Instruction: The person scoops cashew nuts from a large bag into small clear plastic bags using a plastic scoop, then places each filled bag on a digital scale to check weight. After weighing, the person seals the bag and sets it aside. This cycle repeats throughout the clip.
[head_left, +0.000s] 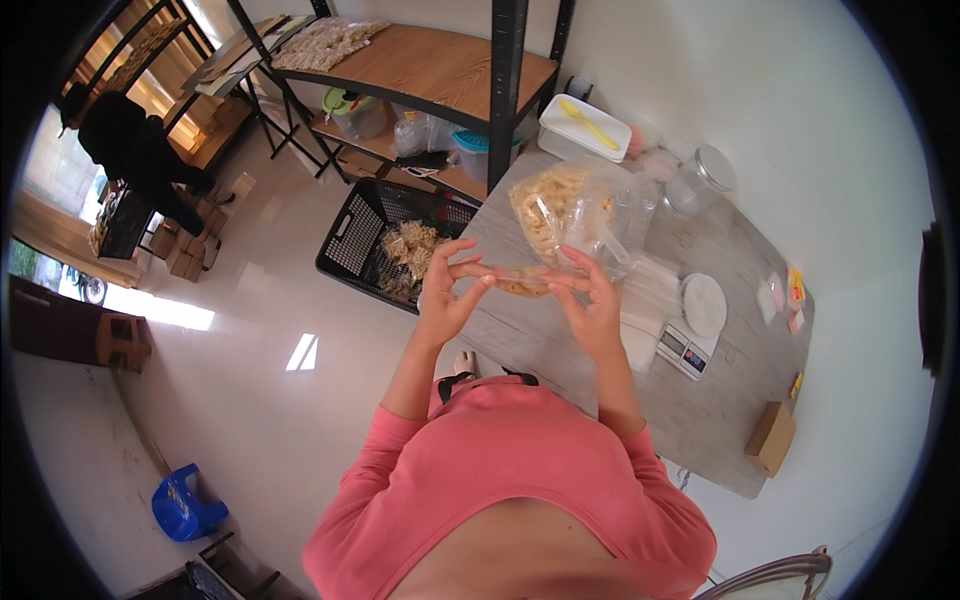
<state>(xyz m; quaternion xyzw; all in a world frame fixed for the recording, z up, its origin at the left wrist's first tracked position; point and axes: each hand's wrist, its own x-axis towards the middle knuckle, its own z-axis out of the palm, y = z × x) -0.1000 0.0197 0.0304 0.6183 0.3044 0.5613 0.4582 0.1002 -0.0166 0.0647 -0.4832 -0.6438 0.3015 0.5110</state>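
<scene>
Between my hands, just over the table's near left edge, is a small clear plastic bag [522, 284] with some pale yellow snack pieces in it. My left hand [447, 298] pinches one end of its upper edge between thumb and fingers. The other end is pinched by my right hand [592, 303]. Beyond them lies a large clear bag of yellow snacks [550, 212], with what looks like a clear scoop at its mouth. Right of my right hand, flat clear plastic bags [648, 290] are stacked beside a white digital scale [690, 352] with a round top.
A lidded clear jar [698, 182] and a white tub [560, 138] with a yellow utensil stand at the back. Left of the table, a black crate [345, 235] holds bagged snacks. A shelf rack [430, 62] rises behind. A cardboard box [770, 440] sits at right. Another person [130, 140] stands far left.
</scene>
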